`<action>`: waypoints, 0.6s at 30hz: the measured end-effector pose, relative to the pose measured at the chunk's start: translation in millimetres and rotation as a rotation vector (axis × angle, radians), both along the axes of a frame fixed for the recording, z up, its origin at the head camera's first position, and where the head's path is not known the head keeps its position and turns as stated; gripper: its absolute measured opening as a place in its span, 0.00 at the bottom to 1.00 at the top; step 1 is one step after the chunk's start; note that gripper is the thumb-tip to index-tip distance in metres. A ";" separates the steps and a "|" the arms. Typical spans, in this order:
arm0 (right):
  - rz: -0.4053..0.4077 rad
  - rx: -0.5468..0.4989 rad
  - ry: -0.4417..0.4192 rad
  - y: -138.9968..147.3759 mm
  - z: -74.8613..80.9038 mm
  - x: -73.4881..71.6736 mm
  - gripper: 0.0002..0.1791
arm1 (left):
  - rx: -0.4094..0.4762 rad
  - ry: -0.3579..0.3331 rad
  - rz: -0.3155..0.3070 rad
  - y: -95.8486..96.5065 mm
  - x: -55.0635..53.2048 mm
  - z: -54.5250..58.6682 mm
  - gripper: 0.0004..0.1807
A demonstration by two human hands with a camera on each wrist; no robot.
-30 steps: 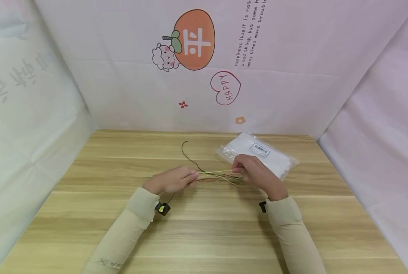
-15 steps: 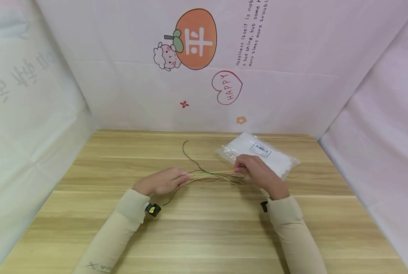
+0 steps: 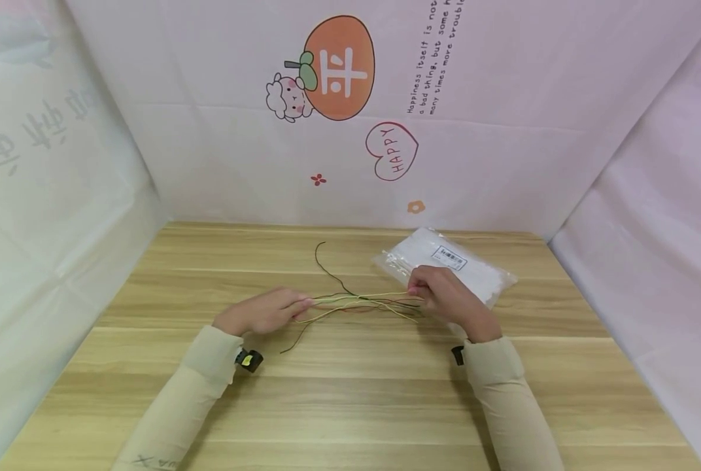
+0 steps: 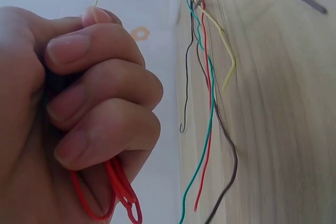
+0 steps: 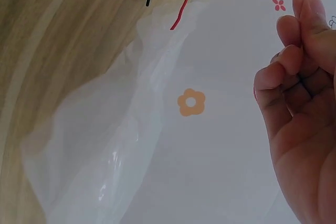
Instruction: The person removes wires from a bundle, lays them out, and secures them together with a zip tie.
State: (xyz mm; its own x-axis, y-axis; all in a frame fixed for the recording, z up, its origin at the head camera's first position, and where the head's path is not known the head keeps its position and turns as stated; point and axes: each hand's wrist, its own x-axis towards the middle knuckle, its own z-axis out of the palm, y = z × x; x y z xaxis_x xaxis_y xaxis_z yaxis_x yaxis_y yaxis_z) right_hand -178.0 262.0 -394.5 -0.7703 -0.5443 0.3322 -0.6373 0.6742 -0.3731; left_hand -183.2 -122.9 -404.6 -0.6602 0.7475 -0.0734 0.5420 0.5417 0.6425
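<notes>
A yellow wire [image 3: 386, 294] runs taut between both hands above the table. Its right end is pinched between thumb and forefinger of my right hand [image 3: 447, 297], as the right wrist view also shows. My left hand [image 3: 265, 310] holds the same wire at its other side. In the left wrist view the left hand's fingers [image 4: 105, 90] are curled, and thin red loops [image 4: 123, 187] hang out below the little finger. Beneath lie loose wires: a green wire [image 4: 211, 93], a red wire [image 4: 206, 166], a brown wire [image 4: 233, 156], a black wire [image 4: 187, 87] and another yellow one [image 4: 231, 56].
A clear plastic bag [image 3: 471, 268] with white contents and a barcode label lies behind and beside my right hand. The wood-grain table [image 3: 350, 405] meets a printed white cloth [image 3: 239, 170] at the back, with cloth at both sides.
My left hand has slid left, away from the right hand, so a longer stretch of wires shows between them. The right hand stays almost in place, still pinching the yellow wire.
</notes>
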 end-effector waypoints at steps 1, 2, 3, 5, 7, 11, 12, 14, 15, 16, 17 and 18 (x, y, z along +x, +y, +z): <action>-0.002 0.002 0.004 0.7 0.1 -0.1 0.09 | 0.001 -0.003 0.005 -1.7 0.0 -0.2 0.23; -0.004 0.004 0.008 1.3 0.3 0.0 0.09 | -0.001 0.001 0.007 -3.4 0.0 -0.4 0.23; -0.005 0.006 0.012 1.9 0.4 -0.1 0.09 | -0.004 0.002 0.011 -5.2 0.0 -0.6 0.23; -0.006 0.010 0.017 3.0 -0.1 -0.1 0.08 | -0.005 -0.001 0.011 -9.3 -0.2 -1.5 0.23; -0.007 0.016 0.026 4.1 -0.5 -0.3 0.08 | -0.010 0.009 0.010 -12.5 -0.4 -2.0 0.23; -0.003 0.019 0.047 5.1 -0.7 -0.6 0.08 | -0.011 0.051 -0.024 -15.5 0.2 -1.0 0.22; -0.002 0.019 0.050 5.3 -0.6 -0.5 0.08 | -0.010 0.064 -0.035 -15.6 0.4 -0.4 0.22; 0.002 0.017 0.050 5.5 -0.5 -0.4 0.09 | -0.012 0.085 -0.059 -15.7 1.4 0.8 0.21; 0.003 0.017 0.049 5.7 -0.6 -0.5 0.09 | -0.014 0.090 -0.069 -15.6 2.0 1.4 0.21; 0.003 0.018 0.048 5.7 -0.5 -0.4 0.09 | -0.015 0.092 -0.079 -15.4 2.7 1.9 0.22; 0.002 0.019 0.046 5.9 -0.5 -0.4 0.09 | -0.018 0.096 -0.085 -15.4 3.5 2.5 0.22; 0.001 0.022 0.047 6.2 -0.7 -0.5 0.09 | -0.020 0.100 -0.090 -15.5 4.2 3.0 0.22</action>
State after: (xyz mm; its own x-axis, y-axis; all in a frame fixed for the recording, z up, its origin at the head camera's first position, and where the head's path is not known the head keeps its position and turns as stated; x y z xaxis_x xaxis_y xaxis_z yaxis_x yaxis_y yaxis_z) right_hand -178.5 268.2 -395.2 -0.7534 -0.5529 0.3559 -0.6547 0.6808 -0.3284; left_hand -179.0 -138.4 -401.6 -0.5954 0.8030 -0.0261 0.6495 0.5001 0.5728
